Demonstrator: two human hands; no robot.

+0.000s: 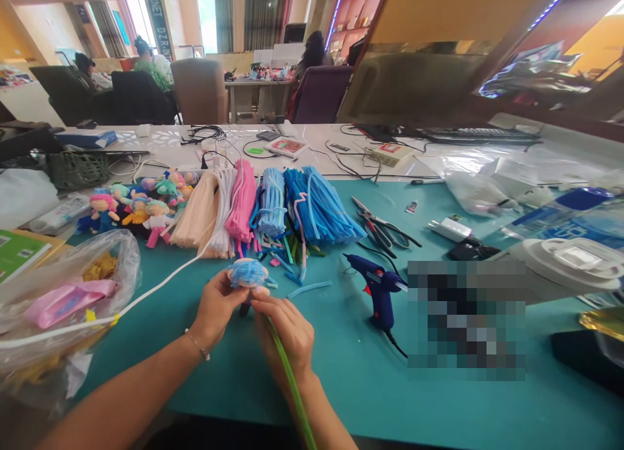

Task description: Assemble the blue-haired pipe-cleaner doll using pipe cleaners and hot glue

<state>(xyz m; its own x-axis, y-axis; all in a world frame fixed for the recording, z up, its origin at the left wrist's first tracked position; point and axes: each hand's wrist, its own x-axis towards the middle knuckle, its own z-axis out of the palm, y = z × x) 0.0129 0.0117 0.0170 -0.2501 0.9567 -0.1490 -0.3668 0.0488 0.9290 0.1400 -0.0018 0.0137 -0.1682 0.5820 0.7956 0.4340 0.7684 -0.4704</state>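
Between both hands is a small doll head (247,274) with light blue fuzzy hair. My left hand (221,302) pinches it from the left side. My right hand (287,326) is closed just below and to the right of it, fingers bent against its lower part. A green pipe cleaner stem (287,365) runs along the right hand and down toward the front edge; where its upper end attaches is hidden by the fingers. Loose blue pipe cleaner pieces (309,289) lie on the green mat (341,378) beyond the hands.
Bundles of pipe cleaners (273,203) lie ahead, with several small dolls (158,219) to their left. Rightward are a dark blue glue gun (375,287), pliers (385,225) and a white lidded container (560,268). A plastic bag (112,268) and white cable (166,283) lie left.
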